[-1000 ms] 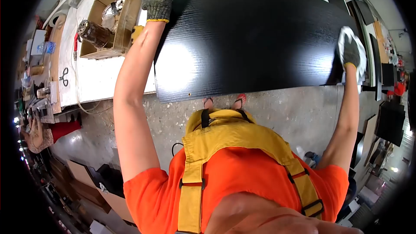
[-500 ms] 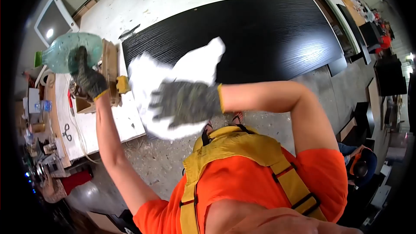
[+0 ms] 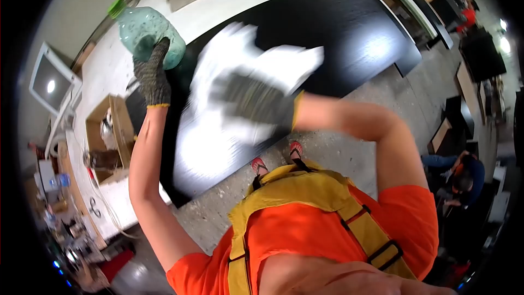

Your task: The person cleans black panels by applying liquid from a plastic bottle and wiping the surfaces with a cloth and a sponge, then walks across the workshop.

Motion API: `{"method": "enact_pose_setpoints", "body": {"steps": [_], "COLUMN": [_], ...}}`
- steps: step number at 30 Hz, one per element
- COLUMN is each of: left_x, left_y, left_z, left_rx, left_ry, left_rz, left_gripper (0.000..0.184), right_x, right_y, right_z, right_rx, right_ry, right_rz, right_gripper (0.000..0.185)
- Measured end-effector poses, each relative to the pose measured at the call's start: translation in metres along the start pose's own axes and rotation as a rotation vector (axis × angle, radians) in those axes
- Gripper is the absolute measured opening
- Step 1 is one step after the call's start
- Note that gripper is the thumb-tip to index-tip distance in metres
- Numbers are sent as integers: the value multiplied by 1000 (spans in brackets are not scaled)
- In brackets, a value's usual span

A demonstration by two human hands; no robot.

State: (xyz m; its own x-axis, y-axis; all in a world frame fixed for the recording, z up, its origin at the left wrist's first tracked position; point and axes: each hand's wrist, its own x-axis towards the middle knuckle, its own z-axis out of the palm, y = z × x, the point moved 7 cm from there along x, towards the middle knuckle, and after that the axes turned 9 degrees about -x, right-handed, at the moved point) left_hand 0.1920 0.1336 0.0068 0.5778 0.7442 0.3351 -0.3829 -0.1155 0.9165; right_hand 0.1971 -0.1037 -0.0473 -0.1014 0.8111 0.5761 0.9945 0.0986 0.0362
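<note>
My left hand (image 3: 153,75), in a dark grey knit glove, grips a greenish clear plastic bottle (image 3: 148,28) with a green cap, held up over the table's back left part. My right hand (image 3: 254,100), gloved the same way and smeared by motion, is at a blurred white cloth (image 3: 218,71) above the left half of a glossy black board (image 3: 349,27). The cloth spreads out past the fingers on both sides. The board lies at a slant on the white table (image 3: 240,3).
At the left stand a cardboard box (image 3: 126,131) holding a brown jar (image 3: 103,159), and scissors (image 3: 95,206). A framed panel (image 3: 52,79) is beyond. More black boards lie at the right. One person (image 3: 461,177) is low at the right, another (image 3: 90,276) at the lower left.
The bottle was brought back into view, then moved up and right. My right hand with the cloth came from the board's far right end to its left part. The view has turned.
</note>
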Motion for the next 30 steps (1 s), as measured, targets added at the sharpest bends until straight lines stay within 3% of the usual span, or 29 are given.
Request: {"method": "enact_pose_setpoints", "body": {"steps": [1,3,4,6,7,10,11,13,15,17,20,21,23,26,27,28,29,30], "left_x": [20,33,47,45,43,37,36,36,37,34,39,40,42,45,44,42,41,42], "left_y": [-28,-43,-60,-60,-59,-60,-55,-55,-58,-55,-60,-57,-53,-58,-59,-54,-52,-57], "left_z": [16,48,52,68,68,66,68,71,72,78,73,70,69,66,65,65,61,54], "left_rx": [-63,141,228,98,44,3,46,31,-44,-79,-22,24,102,29,13,41,85,40], "left_ry": [-34,-37,-30,-66,-78,-50,-55,-46,-43,-25,-34,-21,4,19,30,38,47,74], "left_rz": [19,16,10,-34,-26,-57,-41,-57,-94,-135,-137,-105,-43,-31,-25,17,45,49], "left_gripper": [51,52,52,48,47,47,47,45,42,39,38,38,38,37,37,36,33,32], "right_x": [37,25,24,7,-22,-78,-108,-161,-186,-202,-188,-178,-174,-64,-31,5,21,31], "right_y": [-48,-75,-53,20,71,234,287,381,428,468,464,445,453,303,245,207,165,142], "right_z": [-20,-5,-13,-34,-25,-75,-88,-105,-137,-143,-143,-148,-103,-47,-38,-20,-26,-29], "right_rx": [177,173,151,70,-8,-486,-680,-959,-836,-735,-797,-775,-909,-615,-473,-107,122,30], "right_ry": [-719,-342,-261,-162,52,-259,-266,-386,-345,-322,-456,-426,-528,-227,1,-229,-124,-35], "right_rz": [0,-116,-57,-21,-103,399,527,574,960,1190,1323,1387,971,405,273,277,165,100], "right_gripper": [56,52,49,41,36,30,31,40,46,51,56,48,38,29,32,38,45,43]}}
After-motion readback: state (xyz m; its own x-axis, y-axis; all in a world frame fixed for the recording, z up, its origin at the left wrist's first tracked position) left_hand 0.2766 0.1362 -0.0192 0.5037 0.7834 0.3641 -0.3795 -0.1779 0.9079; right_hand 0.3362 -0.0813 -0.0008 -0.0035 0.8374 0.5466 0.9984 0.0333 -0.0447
